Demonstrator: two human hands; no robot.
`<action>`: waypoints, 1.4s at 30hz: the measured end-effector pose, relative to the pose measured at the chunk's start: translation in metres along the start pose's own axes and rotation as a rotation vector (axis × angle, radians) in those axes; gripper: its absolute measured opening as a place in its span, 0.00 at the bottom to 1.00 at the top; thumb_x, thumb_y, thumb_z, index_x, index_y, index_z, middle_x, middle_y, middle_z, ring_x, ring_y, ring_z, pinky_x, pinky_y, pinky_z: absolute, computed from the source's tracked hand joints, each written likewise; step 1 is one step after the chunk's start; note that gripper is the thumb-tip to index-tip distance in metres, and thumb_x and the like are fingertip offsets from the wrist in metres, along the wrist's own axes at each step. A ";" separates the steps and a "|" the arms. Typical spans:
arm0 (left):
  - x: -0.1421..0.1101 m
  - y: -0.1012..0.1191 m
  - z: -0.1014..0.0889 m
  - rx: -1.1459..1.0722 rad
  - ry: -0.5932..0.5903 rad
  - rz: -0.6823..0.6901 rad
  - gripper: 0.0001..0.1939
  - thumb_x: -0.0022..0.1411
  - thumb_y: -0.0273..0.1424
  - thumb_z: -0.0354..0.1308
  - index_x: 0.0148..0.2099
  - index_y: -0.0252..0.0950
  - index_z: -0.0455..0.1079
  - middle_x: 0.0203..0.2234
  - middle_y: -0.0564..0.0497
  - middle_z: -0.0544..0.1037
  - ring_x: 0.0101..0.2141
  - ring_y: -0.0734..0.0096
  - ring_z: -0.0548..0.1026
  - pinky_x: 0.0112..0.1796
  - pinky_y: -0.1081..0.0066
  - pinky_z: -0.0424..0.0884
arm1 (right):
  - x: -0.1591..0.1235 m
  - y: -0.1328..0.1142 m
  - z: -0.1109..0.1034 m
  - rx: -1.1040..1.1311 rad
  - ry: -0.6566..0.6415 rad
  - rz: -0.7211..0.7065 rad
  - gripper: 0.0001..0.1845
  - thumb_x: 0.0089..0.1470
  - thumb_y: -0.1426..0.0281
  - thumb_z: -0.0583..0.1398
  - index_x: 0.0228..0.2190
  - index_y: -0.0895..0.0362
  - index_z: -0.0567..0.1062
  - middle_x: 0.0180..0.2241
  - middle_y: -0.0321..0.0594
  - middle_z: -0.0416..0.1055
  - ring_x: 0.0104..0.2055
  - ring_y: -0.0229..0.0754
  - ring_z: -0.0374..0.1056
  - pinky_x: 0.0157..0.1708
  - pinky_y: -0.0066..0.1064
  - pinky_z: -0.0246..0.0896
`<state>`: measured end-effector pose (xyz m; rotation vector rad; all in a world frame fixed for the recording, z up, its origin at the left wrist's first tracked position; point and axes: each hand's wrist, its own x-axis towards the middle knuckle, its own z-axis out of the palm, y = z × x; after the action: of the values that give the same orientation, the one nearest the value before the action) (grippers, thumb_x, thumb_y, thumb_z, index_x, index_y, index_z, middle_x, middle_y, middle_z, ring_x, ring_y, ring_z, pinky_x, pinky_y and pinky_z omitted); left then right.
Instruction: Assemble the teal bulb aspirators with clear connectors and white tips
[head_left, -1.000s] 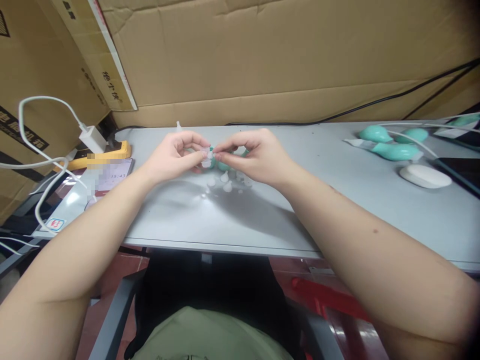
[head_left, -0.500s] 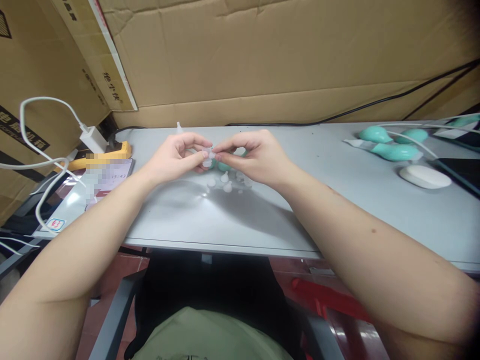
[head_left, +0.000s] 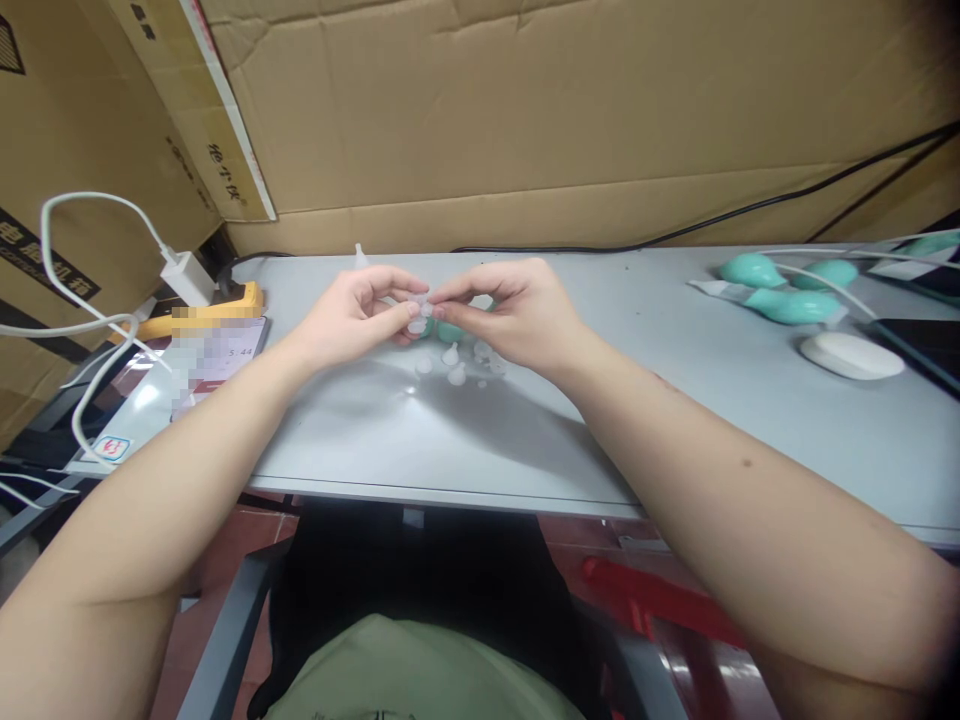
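Note:
My left hand (head_left: 367,315) is closed, thumb and fingers pinching a small translucent white plastic piece (head_left: 417,312). The fingertips of my right hand (head_left: 502,310) pinch the right side of the same piece, so both hands meet on it above the table. Its exact shape is partly hidden by my fingers. Green bulbs (head_left: 450,332) show behind and below the fingers, mostly covered. Several small translucent funnel-shaped tips (head_left: 457,373) lie on the table just below my hands. A pale nozzle (head_left: 360,256) stands up behind my left hand.
On the right lie green bulbs with clear nozzles (head_left: 791,305), a white oval mouse-like object (head_left: 851,355) and a dark device (head_left: 922,350). To the left are a phone (head_left: 244,350), a yellow object (head_left: 202,312) and a white charger (head_left: 187,278) with cables. Cardboard (head_left: 562,120) stands behind the table (head_left: 360,440).
Both hands stay in nearly the same place, still pinching the small translucent piece. Only slight finger movement shows, and the view has shifted a little.

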<state>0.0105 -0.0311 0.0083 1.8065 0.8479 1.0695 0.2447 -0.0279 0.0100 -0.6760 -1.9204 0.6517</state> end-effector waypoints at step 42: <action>-0.004 -0.002 -0.001 -0.008 -0.030 0.079 0.24 0.65 0.46 0.75 0.52 0.32 0.83 0.36 0.44 0.88 0.35 0.67 0.86 0.40 0.70 0.85 | 0.002 -0.001 -0.003 0.042 -0.105 0.055 0.20 0.54 0.51 0.77 0.31 0.55 0.86 0.30 0.40 0.83 0.32 0.41 0.75 0.36 0.34 0.70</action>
<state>0.0079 -0.0332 0.0059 1.8576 0.7591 1.0914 0.2465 -0.0272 0.0133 -0.6818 -1.9846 0.7732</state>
